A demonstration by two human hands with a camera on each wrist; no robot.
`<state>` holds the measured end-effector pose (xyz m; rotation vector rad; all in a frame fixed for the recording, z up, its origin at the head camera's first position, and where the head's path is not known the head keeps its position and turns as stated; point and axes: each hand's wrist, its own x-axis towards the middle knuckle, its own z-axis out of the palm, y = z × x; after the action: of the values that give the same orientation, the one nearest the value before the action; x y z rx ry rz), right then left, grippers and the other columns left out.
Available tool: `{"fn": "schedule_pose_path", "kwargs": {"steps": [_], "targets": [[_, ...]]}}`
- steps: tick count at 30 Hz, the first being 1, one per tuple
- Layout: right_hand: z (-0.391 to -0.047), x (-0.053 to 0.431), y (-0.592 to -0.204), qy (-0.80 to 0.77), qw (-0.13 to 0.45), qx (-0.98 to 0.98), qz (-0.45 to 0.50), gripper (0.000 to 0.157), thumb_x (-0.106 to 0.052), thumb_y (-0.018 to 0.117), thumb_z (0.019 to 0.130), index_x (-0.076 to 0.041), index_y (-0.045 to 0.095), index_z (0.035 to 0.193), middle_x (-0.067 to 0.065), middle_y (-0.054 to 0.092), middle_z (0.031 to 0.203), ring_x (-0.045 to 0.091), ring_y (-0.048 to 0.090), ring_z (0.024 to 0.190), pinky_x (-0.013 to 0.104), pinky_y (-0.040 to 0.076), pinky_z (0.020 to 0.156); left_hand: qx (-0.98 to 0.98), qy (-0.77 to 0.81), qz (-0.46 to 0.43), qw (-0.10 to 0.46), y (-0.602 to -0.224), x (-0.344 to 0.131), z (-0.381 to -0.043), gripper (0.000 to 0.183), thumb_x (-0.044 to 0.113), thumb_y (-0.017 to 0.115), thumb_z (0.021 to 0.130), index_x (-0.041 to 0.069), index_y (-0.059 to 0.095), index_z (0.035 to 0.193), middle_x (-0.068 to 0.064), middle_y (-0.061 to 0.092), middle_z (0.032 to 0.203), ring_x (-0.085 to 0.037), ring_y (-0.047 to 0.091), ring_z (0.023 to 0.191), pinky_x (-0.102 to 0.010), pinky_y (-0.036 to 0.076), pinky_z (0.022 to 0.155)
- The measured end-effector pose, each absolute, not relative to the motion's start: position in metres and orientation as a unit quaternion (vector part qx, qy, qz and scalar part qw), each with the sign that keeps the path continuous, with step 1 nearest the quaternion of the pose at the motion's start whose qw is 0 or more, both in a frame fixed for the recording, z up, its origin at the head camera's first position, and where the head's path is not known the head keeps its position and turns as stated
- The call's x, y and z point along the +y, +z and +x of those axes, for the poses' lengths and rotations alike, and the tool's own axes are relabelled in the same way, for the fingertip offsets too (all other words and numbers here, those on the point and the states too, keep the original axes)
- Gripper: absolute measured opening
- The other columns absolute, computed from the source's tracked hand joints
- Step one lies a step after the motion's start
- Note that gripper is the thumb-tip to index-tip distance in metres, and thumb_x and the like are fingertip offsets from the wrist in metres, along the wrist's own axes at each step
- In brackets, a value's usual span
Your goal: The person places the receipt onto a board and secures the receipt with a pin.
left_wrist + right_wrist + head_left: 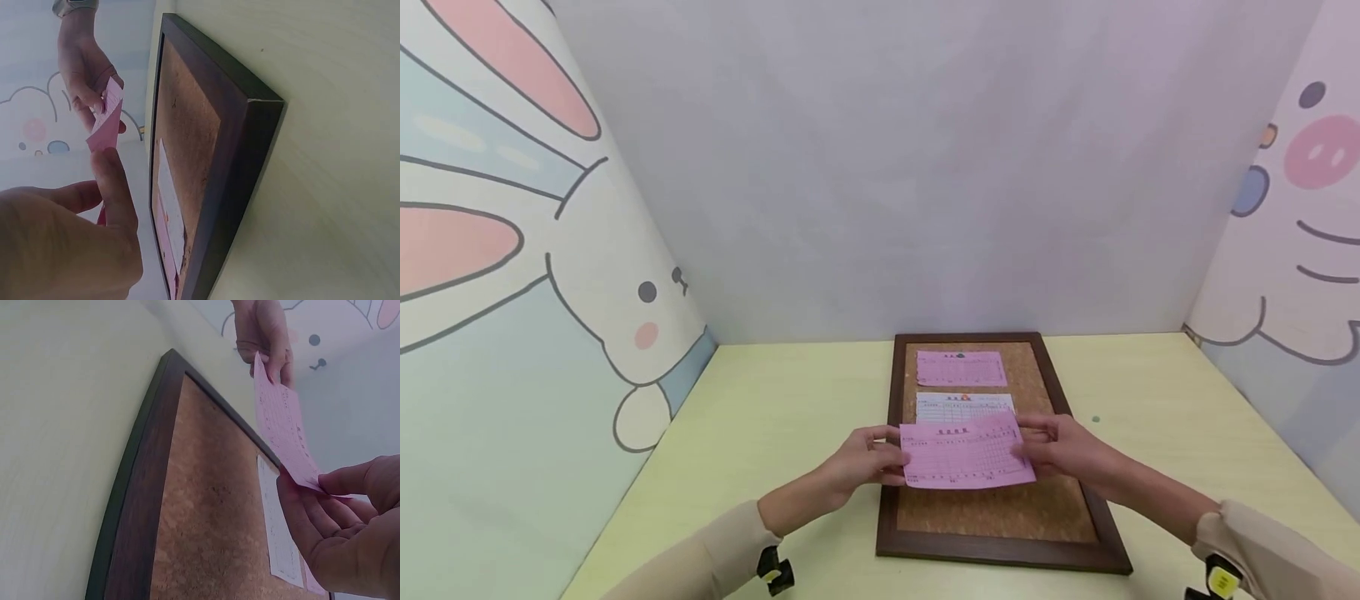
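A pink printed form (966,454) is held up over the cork board (1000,515), between both hands. My left hand (867,458) pinches its left edge; my right hand (1067,450) pinches the right edge, thumb on the near face. In the right wrist view the pink form (284,428) bends slightly and hangs clear of the board. On the cork, a white form (962,406) lies partly hidden behind the held one, with an orange pin (966,397) at its top. Farther up lies another pink form (961,369) with a dark green pin (960,356).
The board's dark wooden frame (1000,550) rests on a pale yellow table (805,375). A small green pin (1096,419) lies right of the board. A grey wall (880,167) stands behind, and side walls carry cartoon animals.
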<state>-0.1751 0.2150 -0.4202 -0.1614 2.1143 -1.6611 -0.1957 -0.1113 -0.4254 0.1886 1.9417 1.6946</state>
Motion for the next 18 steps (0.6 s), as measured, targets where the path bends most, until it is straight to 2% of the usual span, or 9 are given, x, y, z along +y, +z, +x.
{"fn": "schedule_pose_path", "kwargs": {"steps": [5, 9, 12, 18], "targets": [[-0.176, 0.224, -0.433, -0.557, 0.205, 0.803, -0.053, 0.059, -0.016, 0.070, 0.097, 0.011, 0.048, 0.144, 0.015, 0.077, 0.106, 0.019, 0.074, 0.087, 0.035, 0.062, 0.073, 0.717, 0.625, 0.075, 0.300, -0.444, -0.100, -0.201, 0.032, 0.005, 0.063, 0.099, 0.001, 0.064, 0.130, -0.013, 0.076, 0.110, -0.014, 0.072, 0.083, -0.029, 0.062, 0.075], [-0.176, 0.231, -0.447, -0.556, 0.209, 0.803, -0.055, 0.058, -0.011, 0.068, 0.097, 0.015, 0.045, 0.143, 0.014, 0.077, 0.100, 0.017, 0.071, 0.083, 0.033, 0.061, 0.068, 0.723, 0.613, 0.072, 0.310, -0.455, -0.097, -0.203, 0.033, 0.002, 0.065, 0.097, 0.000, 0.065, 0.130, -0.015, 0.076, 0.107, -0.013, 0.071, 0.077, -0.029, 0.062, 0.073], [-0.176, 0.237, -0.454, -0.567, 0.219, 0.792, -0.062, 0.056, -0.005, 0.066, 0.097, 0.017, 0.043, 0.143, 0.018, 0.076, 0.105, 0.020, 0.073, 0.084, 0.036, 0.062, 0.069, 0.732, 0.602, 0.073, 0.310, -0.461, -0.096, -0.204, 0.033, 0.000, 0.066, 0.095, 0.000, 0.064, 0.128, -0.015, 0.077, 0.103, -0.014, 0.071, 0.075, -0.030, 0.062, 0.069], [-0.175, 0.243, -0.461, -0.571, 0.234, 0.784, -0.060, 0.052, -0.001, 0.064, 0.097, 0.016, 0.044, 0.142, 0.017, 0.076, 0.101, 0.020, 0.073, 0.080, 0.035, 0.062, 0.068, 0.764, 0.584, 0.085, 0.261, -0.466, -0.094, -0.201, 0.044, -0.003, 0.070, 0.091, 0.000, 0.058, 0.133, -0.011, 0.072, 0.093, -0.018, 0.072, 0.071, -0.033, 0.062, 0.063]]}}
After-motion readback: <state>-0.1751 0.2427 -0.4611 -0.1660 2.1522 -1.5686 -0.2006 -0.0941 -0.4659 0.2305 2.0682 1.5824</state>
